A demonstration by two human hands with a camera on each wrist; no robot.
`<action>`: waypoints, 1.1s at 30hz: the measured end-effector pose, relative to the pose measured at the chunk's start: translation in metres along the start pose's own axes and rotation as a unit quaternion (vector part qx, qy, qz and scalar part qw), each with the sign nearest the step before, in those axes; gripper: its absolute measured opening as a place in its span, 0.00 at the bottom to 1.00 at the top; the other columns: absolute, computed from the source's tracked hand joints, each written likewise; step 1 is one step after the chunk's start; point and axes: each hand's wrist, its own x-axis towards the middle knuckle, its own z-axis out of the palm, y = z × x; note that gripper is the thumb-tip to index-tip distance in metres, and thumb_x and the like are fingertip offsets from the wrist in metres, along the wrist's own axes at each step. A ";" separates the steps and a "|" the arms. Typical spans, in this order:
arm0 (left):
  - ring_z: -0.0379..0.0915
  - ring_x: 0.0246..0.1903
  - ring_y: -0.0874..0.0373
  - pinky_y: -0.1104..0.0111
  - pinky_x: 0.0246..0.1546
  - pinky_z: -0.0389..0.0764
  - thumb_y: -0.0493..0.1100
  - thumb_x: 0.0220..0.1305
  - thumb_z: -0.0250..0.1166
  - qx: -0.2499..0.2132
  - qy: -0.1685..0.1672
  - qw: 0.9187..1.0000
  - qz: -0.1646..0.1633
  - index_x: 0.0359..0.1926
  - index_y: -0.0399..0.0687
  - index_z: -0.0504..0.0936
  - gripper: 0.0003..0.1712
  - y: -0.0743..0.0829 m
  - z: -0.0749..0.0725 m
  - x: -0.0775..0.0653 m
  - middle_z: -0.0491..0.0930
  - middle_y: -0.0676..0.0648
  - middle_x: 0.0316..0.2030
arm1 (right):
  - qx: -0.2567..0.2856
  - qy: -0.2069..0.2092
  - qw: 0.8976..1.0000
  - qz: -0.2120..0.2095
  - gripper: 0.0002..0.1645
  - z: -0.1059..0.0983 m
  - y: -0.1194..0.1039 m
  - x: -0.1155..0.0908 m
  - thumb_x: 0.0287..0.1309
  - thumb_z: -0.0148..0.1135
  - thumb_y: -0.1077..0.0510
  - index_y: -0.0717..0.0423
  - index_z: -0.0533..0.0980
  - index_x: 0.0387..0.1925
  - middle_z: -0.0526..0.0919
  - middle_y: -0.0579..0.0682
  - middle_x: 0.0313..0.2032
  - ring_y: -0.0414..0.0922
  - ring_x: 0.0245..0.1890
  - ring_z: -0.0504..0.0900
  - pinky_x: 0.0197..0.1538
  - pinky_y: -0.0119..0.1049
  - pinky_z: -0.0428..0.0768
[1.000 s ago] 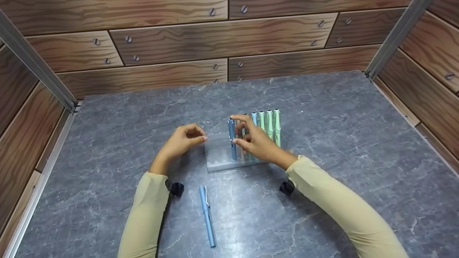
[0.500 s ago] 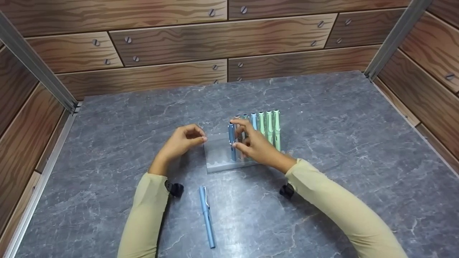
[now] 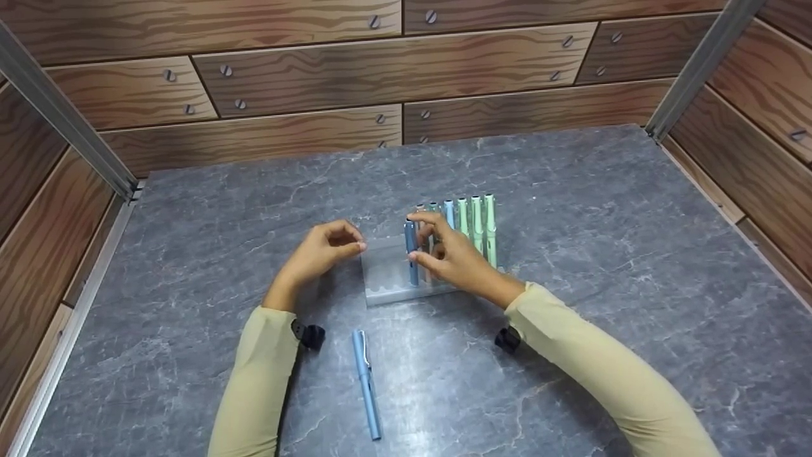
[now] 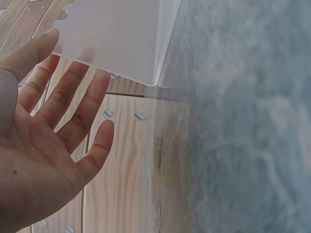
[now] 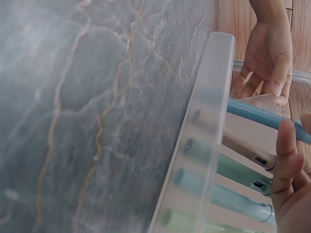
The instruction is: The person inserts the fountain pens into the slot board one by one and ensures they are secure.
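A frosted clear pen stand [image 3: 386, 260] sits mid-table, with several capped pens upright in its right part. My right hand [image 3: 460, 257] holds a dark blue pen [image 3: 411, 236] by its cap, index finger at the top and thumb lower down. The lower end of that blue pen [image 5: 255, 113] is in the stand's front ledge [image 5: 214, 77], left of a pinkish pen [image 5: 248, 148]. At the stand's left edge, my left hand [image 3: 327, 249] pinches the upper corner of the translucent panel [image 4: 112, 39] between thumb and fingers.
A lighter blue pen [image 3: 366, 384] with a metal clip lies on the grey marbled table [image 3: 571, 190] in front of the stand. Green pens [image 3: 477, 222] fill the stand's right end. Wood-patterned walls [image 3: 393, 70] enclose the table behind and at both sides.
The dark blue pen and my right hand's fingers have lowered slightly since a second ago. My left hand has stayed at the stand's corner.
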 end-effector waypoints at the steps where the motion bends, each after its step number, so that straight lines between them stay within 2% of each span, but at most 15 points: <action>1: 0.76 0.36 0.64 0.74 0.40 0.77 0.41 0.61 0.67 -0.001 0.000 1.000 0.000 0.39 0.38 0.80 0.10 0.000 0.000 0.000 0.81 0.47 0.36 | -0.003 0.003 1.000 -0.001 0.35 0.000 0.000 0.000 0.60 0.63 0.61 0.50 0.58 0.65 0.76 0.59 0.37 0.38 0.15 0.73 0.17 0.33 0.77; 7: 0.76 0.37 0.64 0.72 0.41 0.77 0.41 0.61 0.66 -0.004 -0.006 1.000 -0.012 0.39 0.40 0.80 0.09 0.006 0.000 -0.003 0.81 0.49 0.37 | -0.001 0.015 1.000 0.011 0.35 0.002 0.000 0.001 0.60 0.63 0.62 0.51 0.58 0.65 0.78 0.57 0.30 0.37 0.14 0.72 0.16 0.31 0.75; 14: 0.77 0.38 0.63 0.71 0.41 0.77 0.41 0.61 0.67 -0.003 -0.002 1.000 -0.011 0.38 0.40 0.81 0.08 0.000 0.001 -0.001 0.81 0.49 0.36 | 0.022 0.010 0.999 0.033 0.36 0.003 -0.002 0.001 0.61 0.62 0.62 0.50 0.58 0.67 0.81 0.62 0.28 0.57 0.14 0.77 0.17 0.41 0.79; 21: 0.76 0.38 0.63 0.71 0.42 0.77 0.42 0.61 0.67 -0.003 -0.004 1.000 -0.017 0.40 0.39 0.80 0.11 0.002 0.001 -0.001 0.81 0.47 0.38 | 0.027 0.008 0.998 0.065 0.36 0.004 -0.004 0.002 0.63 0.60 0.61 0.43 0.57 0.68 0.82 0.60 0.25 0.50 0.12 0.77 0.19 0.46 0.80; 25: 0.75 0.38 0.63 0.71 0.43 0.76 0.41 0.61 0.67 -0.003 -0.006 1.000 -0.022 0.41 0.38 0.80 0.11 0.004 0.001 -0.001 0.81 0.47 0.39 | 0.039 0.007 0.996 0.083 0.36 0.005 -0.003 0.003 0.65 0.59 0.61 0.39 0.56 0.69 0.83 0.59 0.23 0.56 0.13 0.77 0.20 0.49 0.79; 29: 0.75 0.38 0.64 0.72 0.43 0.76 0.38 0.62 0.65 0.002 -0.009 1.000 -0.022 0.41 0.35 0.80 0.10 0.017 -0.001 -0.006 0.81 0.45 0.39 | 0.058 0.002 0.994 0.094 0.37 0.006 -0.004 0.004 0.66 0.57 0.61 0.35 0.56 0.70 0.82 0.61 0.21 0.61 0.14 0.77 0.20 0.50 0.79; 33: 0.75 0.37 0.65 0.73 0.42 0.75 0.36 0.62 0.64 0.006 -0.012 1.000 -0.018 0.40 0.33 0.79 0.09 0.035 -0.002 -0.014 0.81 0.45 0.38 | 0.071 0.002 0.993 0.097 0.37 0.007 -0.003 0.005 0.66 0.56 0.61 0.35 0.55 0.70 0.83 0.62 0.21 0.59 0.14 0.77 0.20 0.50 0.79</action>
